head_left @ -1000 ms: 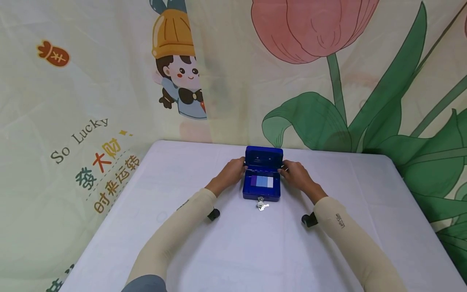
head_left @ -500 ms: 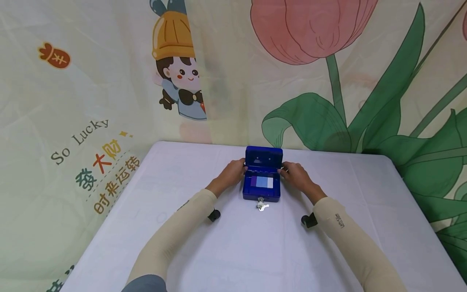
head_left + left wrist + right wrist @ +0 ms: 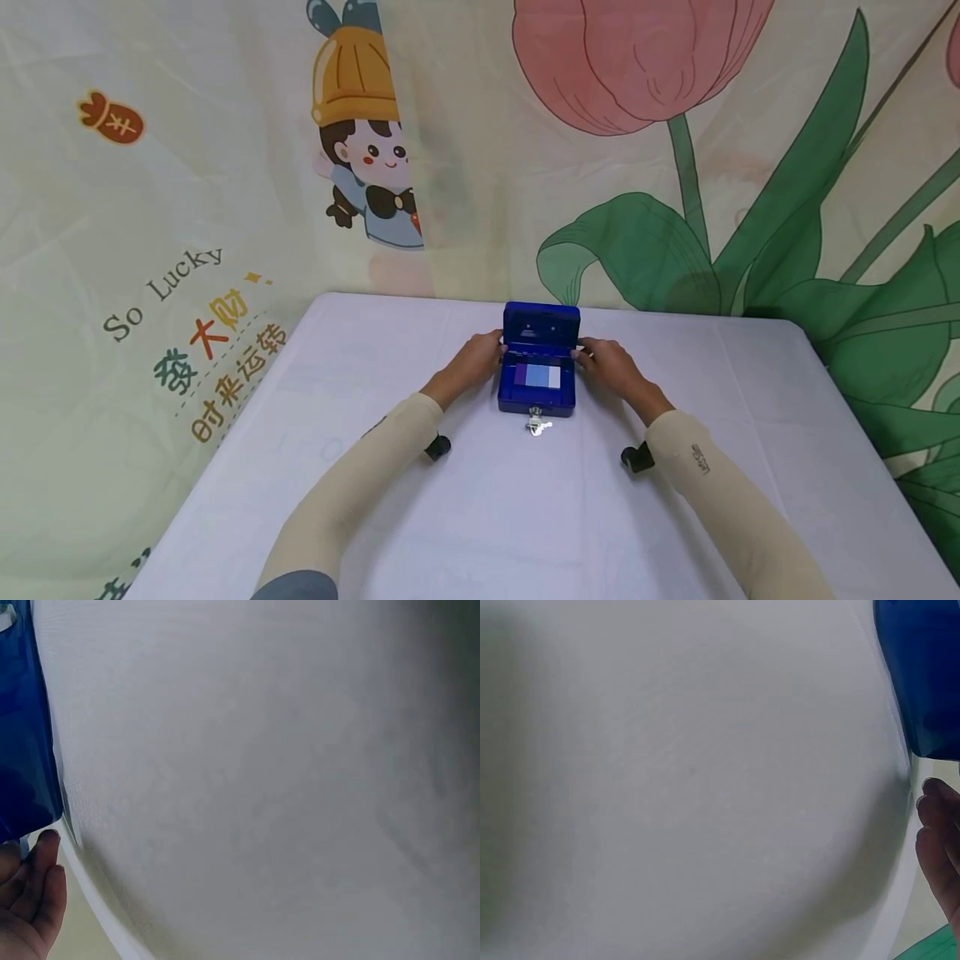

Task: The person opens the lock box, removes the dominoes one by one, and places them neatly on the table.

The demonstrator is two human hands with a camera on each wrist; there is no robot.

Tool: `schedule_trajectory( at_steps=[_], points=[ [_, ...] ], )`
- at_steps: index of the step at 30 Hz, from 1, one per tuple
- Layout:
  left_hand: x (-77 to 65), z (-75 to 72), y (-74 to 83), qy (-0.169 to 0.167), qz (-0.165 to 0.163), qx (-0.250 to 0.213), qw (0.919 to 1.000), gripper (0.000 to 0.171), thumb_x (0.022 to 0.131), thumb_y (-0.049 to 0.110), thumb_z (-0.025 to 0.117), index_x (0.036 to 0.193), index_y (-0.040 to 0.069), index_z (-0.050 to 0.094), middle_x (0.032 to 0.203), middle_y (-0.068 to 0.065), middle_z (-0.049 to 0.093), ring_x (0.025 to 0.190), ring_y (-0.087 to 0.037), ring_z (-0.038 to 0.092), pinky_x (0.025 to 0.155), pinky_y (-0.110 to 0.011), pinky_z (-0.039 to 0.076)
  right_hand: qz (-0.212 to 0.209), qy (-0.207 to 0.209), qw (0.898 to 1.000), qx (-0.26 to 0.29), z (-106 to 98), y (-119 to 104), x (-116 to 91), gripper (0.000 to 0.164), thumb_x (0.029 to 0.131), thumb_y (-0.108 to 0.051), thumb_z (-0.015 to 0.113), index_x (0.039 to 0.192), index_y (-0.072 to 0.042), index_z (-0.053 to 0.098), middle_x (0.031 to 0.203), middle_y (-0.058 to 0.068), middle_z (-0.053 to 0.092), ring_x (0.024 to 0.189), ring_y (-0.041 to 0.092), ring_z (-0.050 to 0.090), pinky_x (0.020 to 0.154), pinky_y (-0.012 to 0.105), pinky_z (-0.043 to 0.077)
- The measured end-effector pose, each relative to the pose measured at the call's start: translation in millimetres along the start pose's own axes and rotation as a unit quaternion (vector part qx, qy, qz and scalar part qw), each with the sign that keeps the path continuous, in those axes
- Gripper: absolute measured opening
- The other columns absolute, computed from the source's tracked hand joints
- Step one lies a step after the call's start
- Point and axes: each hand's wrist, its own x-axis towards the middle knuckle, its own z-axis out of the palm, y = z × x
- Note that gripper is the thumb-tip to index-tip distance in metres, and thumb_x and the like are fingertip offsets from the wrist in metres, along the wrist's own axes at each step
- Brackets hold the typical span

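Observation:
A small blue metal cash box [image 3: 517,404] stands near the far edge of the table, its lid [image 3: 542,321] raised upright at the back. Inside lies a card [image 3: 537,376] with purple, blue and white bands. Keys [image 3: 536,427] hang from the lock at the front. My left hand [image 3: 471,360] grips the box's left side by the hinge, and my right hand [image 3: 609,364] grips the right side likewise. Both wrist views show curled fingers at the rear corners: the left hand [image 3: 34,900] below the blue wall [image 3: 26,750], the right hand [image 3: 941,840] below the other wall [image 3: 922,682].
A white cloth covers the table [image 3: 525,517]. Behind it hangs a printed backdrop [image 3: 480,167] with a tulip, a cartoon figure and lettering. Black wrist cameras [image 3: 438,447] sit under both forearms, which wear beige sleeves [image 3: 360,483].

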Motion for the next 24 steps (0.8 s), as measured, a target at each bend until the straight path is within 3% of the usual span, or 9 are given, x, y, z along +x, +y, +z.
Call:
schedule_trajectory(
  at_steps=[7,13,24],
  points=[
    [-5.4,-1.1,-1.7,0.01,0.012,0.018,0.9997,0.036,0.107,0.012,0.047,0.138,-0.005,0.053,0.125,-0.019,0.069,0.108,-0.026,0.068,0.097,-0.041,0.053,0.007,-0.006,1.0,-0.019,1,3,-7,0.039,0.105,-0.02,0.054,0.137,0.001,0.057,0.123,0.019,0.07,0.115,0.033,0.066,0.098,0.048,0.052],
    [-10.9,-2.9,-0.8,0.006,0.004,0.017,0.9998,0.038,0.107,0.016,0.046,0.137,-0.004,0.055,0.131,-0.019,0.066,0.119,-0.028,0.065,0.104,-0.042,0.049,0.009,-0.004,1.0,-0.022,-4,0,-13,0.037,0.105,-0.022,0.054,0.135,-0.002,0.059,0.118,0.017,0.072,0.108,0.031,0.068,0.094,0.048,0.054],
    [-23.5,-7.7,1.8,-0.031,-0.031,-0.013,0.999,0.051,0.107,0.034,0.047,0.14,-0.005,0.052,0.13,-0.019,0.066,0.118,-0.029,0.063,0.103,-0.045,0.05,-0.025,0.055,0.997,-0.037,-16,-9,-16,0.032,0.101,-0.02,0.06,0.128,-0.003,0.064,0.111,0.015,0.074,0.093,0.029,0.071,0.081,0.045,0.057]
  ],
)
